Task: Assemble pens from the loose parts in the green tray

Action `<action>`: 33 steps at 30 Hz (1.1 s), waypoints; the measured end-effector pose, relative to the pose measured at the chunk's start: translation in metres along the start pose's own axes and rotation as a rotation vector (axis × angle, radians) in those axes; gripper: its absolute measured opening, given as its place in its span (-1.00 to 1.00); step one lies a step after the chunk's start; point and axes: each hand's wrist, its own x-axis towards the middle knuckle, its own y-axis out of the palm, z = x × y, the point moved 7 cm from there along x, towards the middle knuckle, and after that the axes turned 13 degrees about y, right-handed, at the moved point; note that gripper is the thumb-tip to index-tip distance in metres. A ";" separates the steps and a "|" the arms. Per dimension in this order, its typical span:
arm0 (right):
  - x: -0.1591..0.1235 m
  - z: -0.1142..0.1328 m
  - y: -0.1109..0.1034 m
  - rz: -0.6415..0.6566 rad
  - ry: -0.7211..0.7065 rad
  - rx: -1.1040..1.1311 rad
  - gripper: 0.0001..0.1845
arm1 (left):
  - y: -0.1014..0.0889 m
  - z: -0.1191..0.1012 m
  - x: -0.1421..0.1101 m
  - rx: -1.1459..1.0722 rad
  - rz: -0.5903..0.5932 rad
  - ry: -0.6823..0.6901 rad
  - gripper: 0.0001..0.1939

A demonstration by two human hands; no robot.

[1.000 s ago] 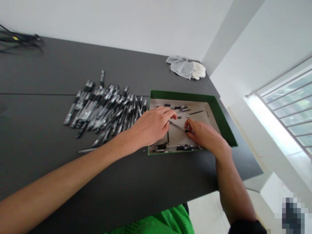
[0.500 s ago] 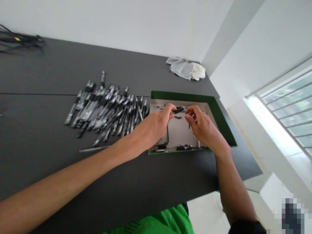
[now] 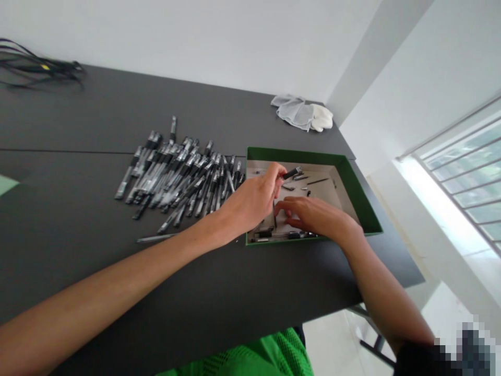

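Observation:
My left hand (image 3: 256,201) is closed around a black-and-clear pen (image 3: 293,173); its dark end points up and right, over the green box (image 3: 360,198). Low inside that box is my right hand (image 3: 309,213), palm down with fingers apart and partly bent. Its fingertips are close to a thin dark rod, perhaps a pen refill (image 3: 275,218); whether they touch it I cannot tell. Several pen parts (image 3: 299,177) lie scattered on the pale box floor. More dark pen pieces (image 3: 266,234) line the near wall, partly covered by my right hand.
A large heap of clear pens with black grips (image 3: 180,172) lies left of the box, some under my left forearm. White gloves (image 3: 303,114) rest at the table's back right. Black cables (image 3: 43,65) sit at the far left. The dark table's front edge runs below the box.
My right hand has moved down and left within the box, away from my left hand. The pen in my left hand now shows more clearly. The view has shifted slightly.

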 end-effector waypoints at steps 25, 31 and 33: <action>-0.048 -0.070 -0.069 -0.799 0.068 0.700 -0.91 | 0.002 0.001 -0.002 -0.035 0.014 0.035 -0.76; -0.057 -0.103 -0.073 -1.035 0.037 1.231 -0.74 | 0.004 0.004 -0.004 -0.019 0.038 0.042 -0.69; -0.059 -0.102 -0.074 -1.036 0.063 1.251 -0.72 | 0.004 0.004 -0.003 -0.018 0.042 0.038 -0.69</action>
